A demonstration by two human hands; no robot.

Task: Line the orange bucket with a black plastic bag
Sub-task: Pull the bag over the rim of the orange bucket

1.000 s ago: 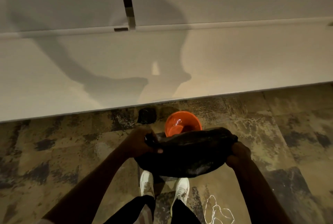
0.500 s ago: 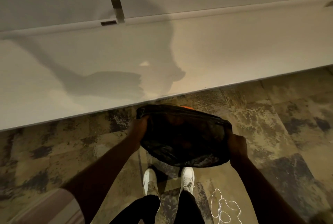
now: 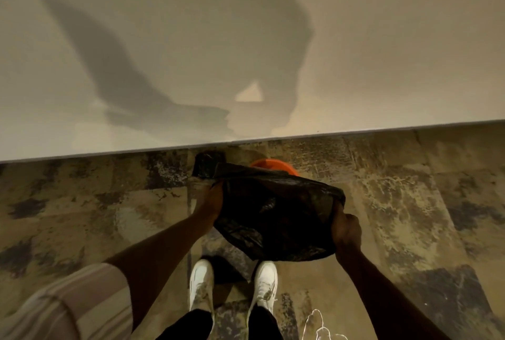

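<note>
A black plastic bag (image 3: pixel 276 214) is stretched wide between my two hands above the floor. My left hand (image 3: pixel 209 200) grips its left edge and my right hand (image 3: pixel 345 227) grips its right edge. Behind the bag, only a curved slice of the orange bucket (image 3: pixel 274 165) rim shows near the wall's foot. The rest of the bucket is hidden by the bag. A loose corner of the bag sticks up at the far left.
A pale wall (image 3: pixel 246 52) rises right behind the bucket and meets the mottled brown floor (image 3: pixel 410 203). My white shoes (image 3: pixel 202 285) stand just below the bag. A thin white cord (image 3: pixel 317 326) lies on the floor at the lower right.
The bag went from bunched below the bucket to spread wide over it. The view has tilted down and a slice of orange rim shows again behind the bag.
</note>
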